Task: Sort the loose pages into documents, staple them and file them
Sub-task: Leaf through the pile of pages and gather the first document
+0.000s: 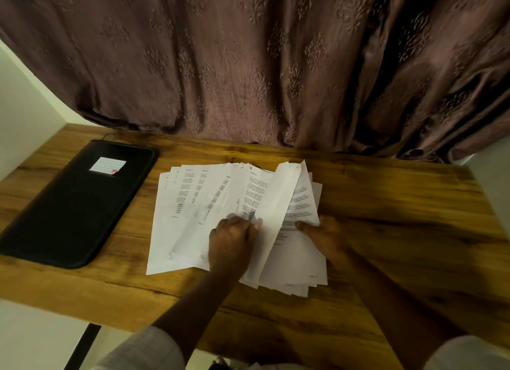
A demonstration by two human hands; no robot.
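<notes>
Toward the tabletop's (386,193) left edge, a closed black folder (74,204) with a lined label (107,165) lay flat, its contents hidden; presumably it awaited the finished documents. At mid-tabletop, reaching toward the front edge, the loose pages (190,204) were fanned leftward, probably so that each heading could be read for sorting. Left hand (231,240): fingers curled, pinching the lower edge of a raised sheet (280,201), apparently to peel it off the pile. Right hand (324,237): thumb pressed on the pile's right side, fingers hidden beneath, seemingly gripping it steady. No stapler was in view.
</notes>
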